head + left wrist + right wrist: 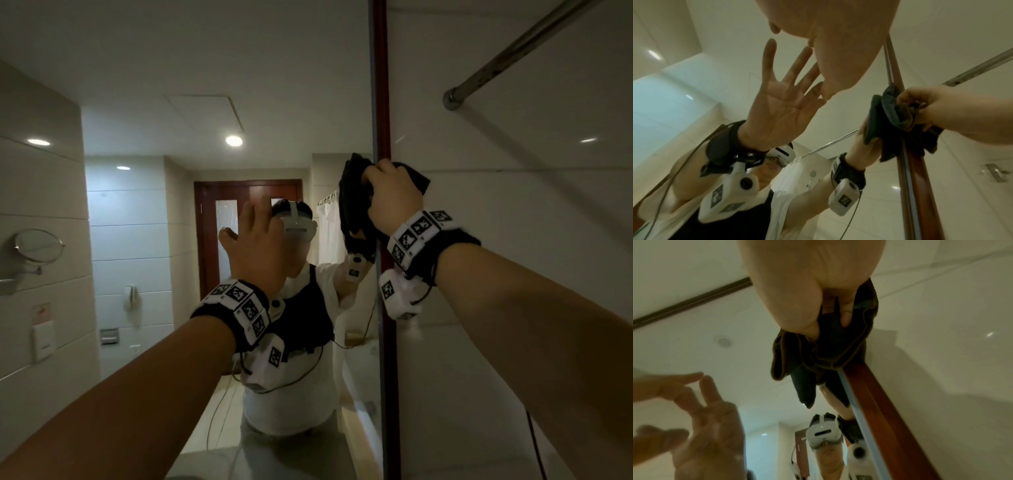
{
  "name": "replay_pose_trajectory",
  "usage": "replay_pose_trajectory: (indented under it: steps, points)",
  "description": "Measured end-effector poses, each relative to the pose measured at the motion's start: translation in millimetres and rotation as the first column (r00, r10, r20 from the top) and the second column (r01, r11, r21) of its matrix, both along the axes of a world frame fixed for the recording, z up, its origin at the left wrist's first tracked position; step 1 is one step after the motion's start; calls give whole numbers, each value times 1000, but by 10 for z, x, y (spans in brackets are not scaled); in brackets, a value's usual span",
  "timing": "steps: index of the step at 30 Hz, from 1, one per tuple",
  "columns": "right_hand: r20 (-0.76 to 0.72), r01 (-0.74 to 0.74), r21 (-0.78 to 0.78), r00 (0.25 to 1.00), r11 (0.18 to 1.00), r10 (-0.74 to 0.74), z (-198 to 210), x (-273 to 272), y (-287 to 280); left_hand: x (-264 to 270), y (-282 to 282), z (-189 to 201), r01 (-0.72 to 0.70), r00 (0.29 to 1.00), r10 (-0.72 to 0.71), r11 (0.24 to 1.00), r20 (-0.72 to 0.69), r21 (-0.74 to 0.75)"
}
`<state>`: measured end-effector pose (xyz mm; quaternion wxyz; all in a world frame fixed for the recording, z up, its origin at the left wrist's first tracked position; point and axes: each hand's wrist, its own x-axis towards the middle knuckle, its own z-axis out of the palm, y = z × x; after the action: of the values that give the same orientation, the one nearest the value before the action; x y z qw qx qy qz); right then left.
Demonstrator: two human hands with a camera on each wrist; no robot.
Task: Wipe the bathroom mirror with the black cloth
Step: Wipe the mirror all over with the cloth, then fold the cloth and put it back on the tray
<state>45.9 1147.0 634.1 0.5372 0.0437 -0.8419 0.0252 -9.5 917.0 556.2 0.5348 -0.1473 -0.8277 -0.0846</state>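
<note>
One black cloth [352,202], no legible writing.

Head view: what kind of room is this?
Most likely a hotel-style bathroom: a large wall mirror edged by a red-brown wooden frame, glossy tiled walls, a metal curtain rod, and a round shaving mirror reflected at left.

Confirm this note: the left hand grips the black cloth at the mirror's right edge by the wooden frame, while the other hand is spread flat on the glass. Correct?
Not quite: the hands are swapped. The right hand grips the black cloth at the mirror's right edge by the wooden frame; the left hand is spread flat on the glass. The head view shows this.
</note>
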Motion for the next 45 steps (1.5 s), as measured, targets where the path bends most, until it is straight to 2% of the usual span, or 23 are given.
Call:
replay_pose_trajectory:
  steps: [6,12,17,18,21,24,27,30,32,37,39,40,41,45]
  points:
    - [134,48,35,990,998,-53,-589,141,-39,261,-16,-225,33,996,-29,998,81,-45]
    - [256,6,-5,967,1000,-4,-1201,231,-22,531,-197,-542,21,960,41,976,278,-216]
    - [453,16,-53,891,998,10,-1548,363,-90,821,-430,-681,165,882,-44,961,469,-220]
    - [472,20,-83,881,996,21,-1574,398,-126,865,-481,-700,176,855,-51,964,516,-198]
    - [450,-27,-161,888,987,98,-1579,533,-287,944,-675,-772,255,703,-162,966,693,-33]
    - [377,-148,-212,899,966,221,-1567,717,-539,1148,-819,-823,321,622,-301,940,722,115]
    - [342,-274,-269,869,923,358,-1568,933,-857,1390,-920,-818,352,564,-436,895,701,273]
    - [351,-360,-282,824,890,444,-1595,1142,-1193,1590,-1103,-797,379,497,-596,803,630,460]
    - [355,-396,-296,799,869,485,-1640,1286,-1440,1742,-1245,-804,370,427,-685,728,590,577]
    - [398,-495,-297,713,816,577,-1847,1630,-2170,2147,-1701,-911,238,167,-851,526,499,817]
    - [408,-526,-328,670,785,620,-1988,1747,-2475,2285,-1940,-1032,196,93,-902,432,422,880]
    - [411,-530,-353,652,771,637,-2060,1803,-2619,2357,-2058,-1094,175,76,-918,396,389,901]
    - [421,-534,-376,630,758,652,-2129,1861,-2763,2423,-2189,-1162,154,88,-924,383,373,911]
    - [493,-558,-454,492,695,718,-2389,2074,-3321,2670,-2798,-1431,27,223,-896,399,384,916]
